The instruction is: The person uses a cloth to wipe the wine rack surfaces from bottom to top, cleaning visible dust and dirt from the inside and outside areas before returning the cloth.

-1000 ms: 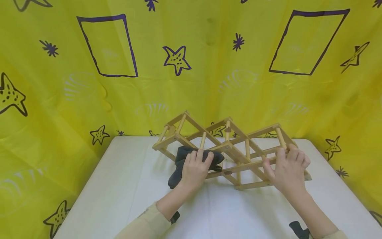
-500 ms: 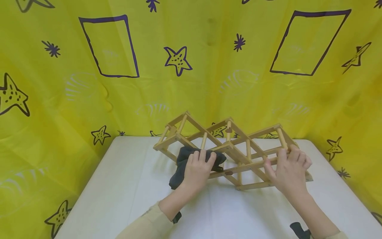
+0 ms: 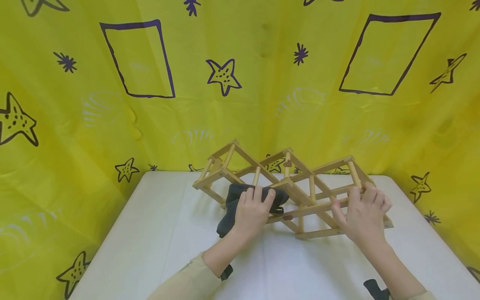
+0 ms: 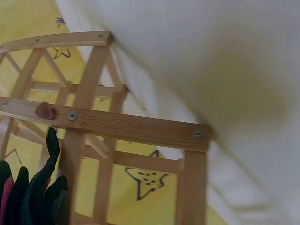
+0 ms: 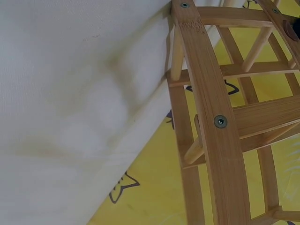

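Observation:
A folding wooden lattice rack (image 3: 300,193), built of flat slats and round dowels, lies across the white table. My left hand (image 3: 250,212) holds a dark cloth (image 3: 227,216) against the front slat, left of the rack's middle. In the left wrist view, folds of the cloth (image 4: 35,199) stand just below a slat with a reddish-brown knob (image 4: 45,111). Around the rack's right end, my right hand (image 3: 363,214) grips a slat with bent fingers. The right wrist view shows screwed slats of the rack (image 5: 220,154), but not the hand itself.
The white table (image 3: 150,237) reaches back to a yellow curtain (image 3: 258,112) printed with purple stars and frames. Dark straps (image 3: 376,288) circle both wrists. The rack's far corners stand close to the curtain.
My left hand has slid a little to the right along the front slat, taking the cloth with it. The right hand and the rack keep their places.

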Motion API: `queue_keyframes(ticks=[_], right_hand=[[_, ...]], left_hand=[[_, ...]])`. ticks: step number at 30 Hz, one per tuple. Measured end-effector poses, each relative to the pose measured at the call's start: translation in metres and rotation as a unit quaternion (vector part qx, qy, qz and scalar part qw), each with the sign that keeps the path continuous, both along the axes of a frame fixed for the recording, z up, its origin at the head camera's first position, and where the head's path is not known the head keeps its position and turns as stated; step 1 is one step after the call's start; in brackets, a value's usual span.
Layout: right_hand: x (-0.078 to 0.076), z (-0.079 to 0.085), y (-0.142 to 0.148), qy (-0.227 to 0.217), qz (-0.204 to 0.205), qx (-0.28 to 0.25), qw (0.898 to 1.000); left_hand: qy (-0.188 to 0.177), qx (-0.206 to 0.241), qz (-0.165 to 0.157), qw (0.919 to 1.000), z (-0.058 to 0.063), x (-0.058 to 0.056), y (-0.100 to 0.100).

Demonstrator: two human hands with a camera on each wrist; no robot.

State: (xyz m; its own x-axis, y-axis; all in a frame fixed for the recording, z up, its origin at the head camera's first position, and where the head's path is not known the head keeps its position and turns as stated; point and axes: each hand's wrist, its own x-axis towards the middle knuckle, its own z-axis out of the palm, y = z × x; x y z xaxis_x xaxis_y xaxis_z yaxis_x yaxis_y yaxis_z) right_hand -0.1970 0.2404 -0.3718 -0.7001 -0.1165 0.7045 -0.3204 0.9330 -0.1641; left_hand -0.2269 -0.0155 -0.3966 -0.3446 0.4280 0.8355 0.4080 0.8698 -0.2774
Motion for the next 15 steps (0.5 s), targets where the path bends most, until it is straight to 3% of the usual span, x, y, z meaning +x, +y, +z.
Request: queue_keyframes(ticks=[6, 10, 15], right_hand=[[0.0, 0.0, -0.001, 0.006, 0.001, -0.001, 1.0], [-0.001, 0.0, 0.0, 0.012, 0.003, -0.001, 1.0], [-0.001, 0.0, 0.0, 0.017, 0.005, -0.002, 1.0]], left_hand=[[-0.027, -0.014, 0.001, 0.9995, 0.006, 0.003, 0.006], [-0.049, -0.016, 0.013, 0.9986, -0.003, 0.004, -0.003], [-0.05, -0.013, 0.021, 0.9984, -0.015, 0.003, -0.016]])
